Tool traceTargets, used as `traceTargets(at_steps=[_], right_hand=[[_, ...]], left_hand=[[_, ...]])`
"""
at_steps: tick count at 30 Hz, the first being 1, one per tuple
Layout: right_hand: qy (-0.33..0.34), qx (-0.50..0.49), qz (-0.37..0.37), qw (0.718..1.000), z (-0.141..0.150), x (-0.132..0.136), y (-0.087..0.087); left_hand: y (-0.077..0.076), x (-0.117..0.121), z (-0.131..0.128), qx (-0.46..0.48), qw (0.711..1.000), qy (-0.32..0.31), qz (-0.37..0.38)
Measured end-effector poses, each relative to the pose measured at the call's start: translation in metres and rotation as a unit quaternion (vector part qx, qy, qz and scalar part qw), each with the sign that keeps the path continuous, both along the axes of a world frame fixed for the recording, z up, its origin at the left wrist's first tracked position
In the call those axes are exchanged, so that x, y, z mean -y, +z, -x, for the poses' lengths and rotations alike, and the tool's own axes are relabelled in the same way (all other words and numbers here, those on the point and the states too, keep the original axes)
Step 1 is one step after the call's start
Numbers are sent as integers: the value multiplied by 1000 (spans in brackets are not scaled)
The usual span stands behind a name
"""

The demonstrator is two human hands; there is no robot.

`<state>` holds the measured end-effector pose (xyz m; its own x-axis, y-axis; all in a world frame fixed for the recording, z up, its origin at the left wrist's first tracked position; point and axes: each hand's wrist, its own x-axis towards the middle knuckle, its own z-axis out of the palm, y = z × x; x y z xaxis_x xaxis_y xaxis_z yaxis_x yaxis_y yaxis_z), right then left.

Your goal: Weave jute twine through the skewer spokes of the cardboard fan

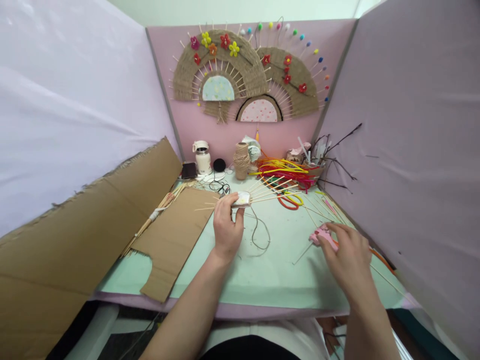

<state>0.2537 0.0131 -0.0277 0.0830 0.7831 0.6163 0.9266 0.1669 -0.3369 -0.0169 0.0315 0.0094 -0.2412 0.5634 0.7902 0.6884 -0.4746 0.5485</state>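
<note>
My left hand [229, 225] is closed on a small fan frame [242, 198], gripped at its white patterned base. Thin wooden sticks [275, 188] spread from the base to the right, and a few poke out at the left. A loop of twine [268, 239] hangs below it onto the table. On the right, my right hand [348, 252] pinches a crumpled pink piece [320, 236], cloth or paper, low over the tabletop. Close by it lies a thin hooked rod [302, 254].
Cut cardboard [180, 225] covers the table's left side, beside a tall cardboard sheet [93, 200]. Scissors [288, 201], coloured pipe cleaners [285, 170], a twine spool [242, 161] and a white bottle [203, 159] stand behind. Twigs [343, 145] jut out right. Woven fans [221, 50] hang at the back.
</note>
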Motion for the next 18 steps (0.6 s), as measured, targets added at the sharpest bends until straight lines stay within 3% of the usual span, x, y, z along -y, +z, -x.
traceTargets(at_steps=[2,4,7,11,18], right_hand=[[93,-56,-78,991,31,10,25],[188,-116,-101,970,66,18,43],[287,-174,-136,932,113,18,51],[299,-248,-145,910,144,7,42],[298,-253,-178,903,149,8,43]], left_hand=[[1,1,-2,1,1000,-11,-20],[1,1,-3,1,999,-24,-44],[0,2,-2,-6,997,-32,-71],[-1,2,-2,-15,996,-28,-80],[0,3,-4,-23,996,-27,-86]])
